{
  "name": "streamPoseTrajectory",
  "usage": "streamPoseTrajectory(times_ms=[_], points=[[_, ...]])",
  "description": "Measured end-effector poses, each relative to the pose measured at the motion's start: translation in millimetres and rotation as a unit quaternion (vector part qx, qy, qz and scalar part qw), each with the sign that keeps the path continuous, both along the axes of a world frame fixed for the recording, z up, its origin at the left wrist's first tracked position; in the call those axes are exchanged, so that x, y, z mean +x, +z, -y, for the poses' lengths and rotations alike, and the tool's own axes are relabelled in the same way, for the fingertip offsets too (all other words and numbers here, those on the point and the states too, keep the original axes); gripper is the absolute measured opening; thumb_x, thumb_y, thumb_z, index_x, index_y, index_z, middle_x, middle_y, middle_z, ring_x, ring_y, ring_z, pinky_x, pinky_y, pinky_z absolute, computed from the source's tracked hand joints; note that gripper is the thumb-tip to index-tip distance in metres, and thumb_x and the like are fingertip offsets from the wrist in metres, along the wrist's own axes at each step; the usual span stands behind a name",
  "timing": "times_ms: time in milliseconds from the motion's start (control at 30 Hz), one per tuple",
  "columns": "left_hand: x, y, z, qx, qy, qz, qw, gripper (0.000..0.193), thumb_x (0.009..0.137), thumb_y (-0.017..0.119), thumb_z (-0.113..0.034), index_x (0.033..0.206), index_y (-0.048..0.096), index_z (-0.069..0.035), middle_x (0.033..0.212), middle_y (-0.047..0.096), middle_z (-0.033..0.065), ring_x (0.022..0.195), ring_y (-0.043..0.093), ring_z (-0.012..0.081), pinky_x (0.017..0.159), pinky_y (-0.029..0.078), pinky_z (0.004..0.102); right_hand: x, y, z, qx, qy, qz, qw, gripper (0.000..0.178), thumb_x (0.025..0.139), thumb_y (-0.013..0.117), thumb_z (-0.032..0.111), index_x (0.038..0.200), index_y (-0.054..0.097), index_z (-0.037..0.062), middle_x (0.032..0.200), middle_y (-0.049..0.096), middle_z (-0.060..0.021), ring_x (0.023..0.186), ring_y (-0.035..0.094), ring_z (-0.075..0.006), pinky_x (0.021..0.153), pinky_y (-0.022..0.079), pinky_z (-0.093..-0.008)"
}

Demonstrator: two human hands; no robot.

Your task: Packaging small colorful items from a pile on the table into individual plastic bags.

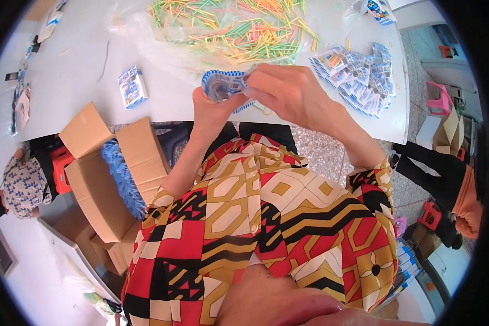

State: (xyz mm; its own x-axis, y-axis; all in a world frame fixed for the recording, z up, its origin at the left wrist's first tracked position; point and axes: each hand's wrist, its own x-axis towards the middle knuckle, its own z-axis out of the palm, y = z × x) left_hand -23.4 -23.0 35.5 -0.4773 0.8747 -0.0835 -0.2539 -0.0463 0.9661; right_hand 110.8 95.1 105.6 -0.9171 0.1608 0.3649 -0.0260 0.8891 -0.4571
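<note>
A clear plastic packet with blue-and-white checked edges (221, 87) is held over the table's near edge, its mouth spread apart. My left hand (207, 115) is closed round its left and lower side. The fingers of my right hand (290, 89) pinch its right edge. What the packet holds, if anything, I cannot make out. Beyond my hands a heap of thin yellow, green and pink sticks (261, 41) lies on clear plastic sheeting (141, 43). To the right of my right hand, several similar flat packets (358, 81) overlap in a loose pile.
A small blue-and-white box (132, 87) stands on the white table (165, 106) at left. Below it is an open cardboard box (92, 190) containing blue packets (119, 174). One person (27, 176) is at far left, another (445, 179) at right near a pink stool (439, 100).
</note>
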Motion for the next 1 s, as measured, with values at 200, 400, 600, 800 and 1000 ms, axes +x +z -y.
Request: streamPoseTrajectory(times_ms=[200, 400, 600, 800, 1000], points=[[-13, -3, 1, 0.028, 0.053, 0.047, 0.997, 0.03, 0.069, 0.072, 0.002, 0.097, 0.062, 0.002, 0.089, 0.065, 0.0054, 0.077, 0.061, 0.0104, 0.071, 0.05, 0.0249, -17, -23, -68, -0.165, -0.098, -0.065, 0.979, 0.02, 0.081, 0.059, 0.004, 0.101, 0.061, 0.0024, 0.102, 0.061, -0.0058, 0.081, 0.06, -0.0142, 0.068, 0.048, -0.0246], [-21, 0, 9, 0.034, 0.083, 0.043, 0.995, 0.032, 0.068, 0.072, 0.004, 0.097, 0.061, 0.002, 0.09, 0.065, 0.0062, 0.077, 0.061, 0.0116, 0.072, 0.05, 0.0252, -41, -89, -148, 0.091, -0.021, 0.027, 0.995, 0.017, 0.078, 0.058, 0.011, 0.093, 0.058, 0.0034, 0.094, 0.059, -0.0152, 0.081, 0.059, -0.0308, 0.065, 0.049, -0.0365], [-23, -3, 14, 0.037, 0.094, 0.048, 0.994, 0.031, 0.067, 0.073, 0.004, 0.096, 0.061, 0.001, 0.089, 0.065, 0.0066, 0.077, 0.061, 0.0117, 0.071, 0.05, 0.0252, -72, -118, -172, 0.198, 0.087, 0.126, 0.968, 0.018, 0.077, 0.059, 0.013, 0.09, 0.055, 0.002, 0.1, 0.058, -0.0142, 0.086, 0.058, -0.0302, 0.064, 0.048, -0.0386], [-20, -2, 13, 0.039, 0.097, 0.065, 0.992, 0.031, 0.068, 0.073, 0.004, 0.097, 0.061, 0.001, 0.089, 0.065, 0.0066, 0.078, 0.061, 0.0118, 0.072, 0.051, 0.0259, -76, -105, -151, 0.332, 0.061, 0.216, 0.916, 0.042, 0.07, 0.067, 0.01, 0.107, 0.049, 0.005, 0.101, 0.052, -0.0052, 0.091, 0.057, -0.022, 0.064, 0.05, -0.033], [-16, 1, 12, 0.018, 0.085, 0.069, 0.994, 0.034, 0.068, 0.071, 0.007, 0.099, 0.059, 0.002, 0.093, 0.063, 0.0081, 0.08, 0.061, 0.0136, 0.074, 0.05, 0.0273, -71, -97, -140, 0.348, 0.089, 0.221, 0.907, 0.037, 0.072, 0.065, 0.011, 0.103, 0.047, 0.0048, 0.091, 0.051, -0.0054, 0.085, 0.057, -0.0201, 0.064, 0.051, -0.0309]])
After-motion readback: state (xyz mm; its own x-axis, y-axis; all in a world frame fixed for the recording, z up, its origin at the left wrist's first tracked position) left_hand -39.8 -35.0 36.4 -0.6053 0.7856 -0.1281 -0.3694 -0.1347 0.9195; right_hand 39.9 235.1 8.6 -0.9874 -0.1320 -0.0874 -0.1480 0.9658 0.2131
